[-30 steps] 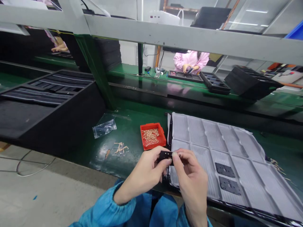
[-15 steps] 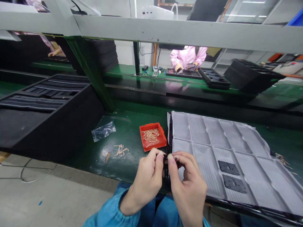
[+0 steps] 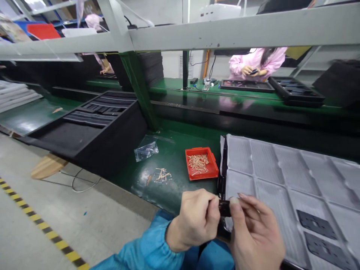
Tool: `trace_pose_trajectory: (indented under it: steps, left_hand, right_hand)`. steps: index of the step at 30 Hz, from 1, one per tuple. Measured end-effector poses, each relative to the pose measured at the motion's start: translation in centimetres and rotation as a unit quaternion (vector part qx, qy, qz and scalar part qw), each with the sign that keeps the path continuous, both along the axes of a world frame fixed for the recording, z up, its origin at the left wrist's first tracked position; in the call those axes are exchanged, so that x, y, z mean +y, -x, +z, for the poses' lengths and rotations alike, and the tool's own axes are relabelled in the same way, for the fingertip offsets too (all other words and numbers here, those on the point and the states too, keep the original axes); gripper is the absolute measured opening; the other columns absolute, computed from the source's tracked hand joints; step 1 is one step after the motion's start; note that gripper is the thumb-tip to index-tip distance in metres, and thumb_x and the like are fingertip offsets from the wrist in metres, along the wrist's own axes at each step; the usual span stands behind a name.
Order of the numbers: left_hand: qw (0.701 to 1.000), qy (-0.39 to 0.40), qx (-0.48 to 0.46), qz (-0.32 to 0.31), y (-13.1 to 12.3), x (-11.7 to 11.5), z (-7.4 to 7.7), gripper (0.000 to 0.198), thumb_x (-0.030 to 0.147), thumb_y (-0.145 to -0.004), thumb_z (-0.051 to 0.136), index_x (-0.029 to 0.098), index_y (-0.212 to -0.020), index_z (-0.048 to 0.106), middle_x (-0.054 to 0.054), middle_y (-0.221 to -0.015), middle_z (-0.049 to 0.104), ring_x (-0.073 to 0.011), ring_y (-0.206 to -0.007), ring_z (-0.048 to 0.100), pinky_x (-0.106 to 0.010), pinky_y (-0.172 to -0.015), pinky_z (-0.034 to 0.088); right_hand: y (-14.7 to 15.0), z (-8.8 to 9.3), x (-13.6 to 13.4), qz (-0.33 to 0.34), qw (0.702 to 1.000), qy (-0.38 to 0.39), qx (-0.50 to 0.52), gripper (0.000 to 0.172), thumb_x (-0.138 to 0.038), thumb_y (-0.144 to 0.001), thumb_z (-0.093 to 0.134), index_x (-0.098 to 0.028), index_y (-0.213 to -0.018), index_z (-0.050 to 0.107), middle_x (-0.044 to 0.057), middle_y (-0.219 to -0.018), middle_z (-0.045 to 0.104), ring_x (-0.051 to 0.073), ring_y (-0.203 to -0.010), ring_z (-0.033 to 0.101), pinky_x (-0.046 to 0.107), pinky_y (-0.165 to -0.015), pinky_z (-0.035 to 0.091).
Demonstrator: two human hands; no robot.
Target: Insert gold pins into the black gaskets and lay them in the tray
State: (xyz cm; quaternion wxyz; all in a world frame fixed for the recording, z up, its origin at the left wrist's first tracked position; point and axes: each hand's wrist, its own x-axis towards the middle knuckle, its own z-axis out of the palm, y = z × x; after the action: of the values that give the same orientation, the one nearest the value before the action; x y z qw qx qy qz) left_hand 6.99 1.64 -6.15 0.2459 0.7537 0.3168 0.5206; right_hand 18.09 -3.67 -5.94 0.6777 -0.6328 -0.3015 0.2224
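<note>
1. Small black part [image 3: 224,208]: pinched between the fingers [image 3: 234,201] of both hands, just above the edge of a grey ribbed mat [image 3: 270,168].
2. Left hand [image 3: 195,221]: curled around one side.
3. Right hand [image 3: 255,234]: on the other side.
4. Red tray [image 3: 197,149] of copper-coloured wire pieces [image 3: 198,163]: on the green bench [image 3: 168,157], beyond the left hand.
5. Two black plates [image 3: 316,225]: on the mat, right of the right hand.

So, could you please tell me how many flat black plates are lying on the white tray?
2: both lie at the lower right of the white tray, one plate just above the other. More may be out of view.
</note>
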Motion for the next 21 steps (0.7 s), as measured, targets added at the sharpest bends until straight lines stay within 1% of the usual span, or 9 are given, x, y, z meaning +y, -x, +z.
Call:
trace_pose_trajectory:
  steps: [2, 4, 7, 9, 11, 14, 16, 18, 21]
  left_hand:
    - [0.994, 0.108, -0.018, -0.027, 0.4, -0.2, 0.9, 0.02, 0.016, -0.102, 0.047, 0.024, -0.083, 0.05, 0.003, -0.052, 0.06, -0.0137, -0.044, 0.058, -0.027, -0.052, 0.043]
    - [0.975, 0.209, -0.042, -0.055, 0.8, -0.4, 1.7, 0.026, 0.023, -0.106, 0.045, 0.024, -0.081, 0.047, 0.005, -0.05, 0.058, -0.0126, -0.041, 0.06, -0.024, -0.049, 0.044]
    - [0.964, 0.251, -0.051, -0.065, 1.3, -0.6, 2.4, 0.029, 0.029, -0.108, 0.044, 0.024, -0.079, 0.046, 0.006, -0.049, 0.054, -0.0123, -0.038, 0.059, -0.023, -0.045, 0.042]
    - [0.978, 0.2, -0.027, -0.057, 1.6, -0.6, 2.6, 0.027, 0.026, -0.107, 0.045, 0.024, -0.08, 0.048, 0.006, -0.049, 0.054, -0.0113, -0.038, 0.058, -0.023, -0.045, 0.041]
    - [0.993, 0.106, 0.004, -0.043, 2.0, -0.5, 2.7, 0.022, 0.019, -0.105, 0.046, 0.022, -0.083, 0.053, 0.004, -0.054, 0.058, -0.0111, -0.042, 0.059, -0.023, -0.048, 0.042]
    - [0.997, -0.046, 0.046, -0.047, 2.7, -0.4, 2.9, 0.014, 0.014, -0.102, 0.049, 0.02, -0.097, 0.061, -0.002, -0.07, 0.071, -0.0142, -0.055, 0.067, -0.026, -0.055, 0.049]
    - [0.989, -0.127, 0.057, -0.041, 3.1, -0.5, 3.0, 0.013, 0.013, -0.102, 0.051, 0.016, -0.103, 0.064, -0.007, -0.081, 0.076, -0.0171, -0.067, 0.073, -0.026, -0.06, 0.055]
    - [0.982, -0.179, 0.052, -0.019, 3.5, -0.9, 2.9, 0.012, 0.012, -0.101, 0.055, 0.013, -0.106, 0.066, -0.013, -0.096, 0.079, -0.0181, -0.075, 0.076, -0.026, -0.065, 0.059]
    - [0.984, -0.172, 0.021, -0.043, 4.0, -1.9, 2.8, 0.02, 0.01, -0.098, 0.061, 0.014, -0.115, 0.069, -0.014, -0.111, 0.08, -0.0162, -0.077, 0.077, -0.024, -0.068, 0.063]
  right_hand:
    - [-0.1, 0.0, -0.4, 0.012, 1.0, 0.006, 0.009, 0.035, -0.044, -0.085, 0.082, -0.017, -0.104, 0.069, 0.009, -0.083, 0.079, 0.02, -0.067, 0.076, 0.022, -0.05, 0.056]
    - [0.1, 0.2, -0.8, 0.007, 1.0, -0.003, -0.02, 0.03, -0.041, -0.09, 0.078, -0.018, -0.107, 0.071, 0.009, -0.085, 0.08, 0.02, -0.068, 0.077, 0.023, -0.051, 0.056]
    - [0.6, 0.8, -1.1, -0.019, 0.987, -0.063, -0.144, 0.016, -0.025, -0.091, 0.076, -0.025, -0.107, 0.074, 0.003, -0.091, 0.08, 0.017, -0.072, 0.076, 0.027, -0.066, 0.061]
    - [0.4, 1.3, -1.1, 0.011, 0.963, -0.097, -0.251, 0.02, -0.014, -0.09, 0.074, -0.029, -0.104, 0.076, -0.001, -0.09, 0.079, 0.015, -0.072, 0.074, 0.027, -0.069, 0.061]
    - [-0.1, 1.7, -1.1, 0.065, 0.939, -0.101, -0.323, 0.026, -0.009, -0.091, 0.069, -0.029, -0.106, 0.075, -0.002, -0.088, 0.078, 0.015, -0.071, 0.073, 0.027, -0.068, 0.059]
    - [-0.9, 1.8, -0.9, 0.109, 0.936, -0.093, -0.323, 0.016, -0.012, -0.095, 0.065, -0.025, -0.102, 0.07, 0.001, -0.09, 0.075, 0.016, -0.078, 0.073, 0.027, -0.071, 0.06]
    - [-0.9, 1.5, -0.8, 0.11, 0.94, -0.111, -0.303, 0.011, -0.012, -0.096, 0.062, -0.022, -0.093, 0.066, 0.003, -0.091, 0.071, 0.015, -0.085, 0.072, 0.027, -0.075, 0.06]
    - [-0.5, 1.1, -0.7, 0.088, 0.934, -0.173, -0.301, 0.015, -0.008, -0.096, 0.059, -0.019, -0.088, 0.063, 0.003, -0.091, 0.067, 0.015, -0.089, 0.07, 0.029, -0.077, 0.06]
    - [0.2, 0.5, -0.7, 0.05, 0.911, -0.276, -0.302, 0.013, -0.006, -0.096, 0.061, -0.017, -0.089, 0.064, 0.003, -0.089, 0.064, 0.018, -0.088, 0.071, 0.035, -0.074, 0.062]
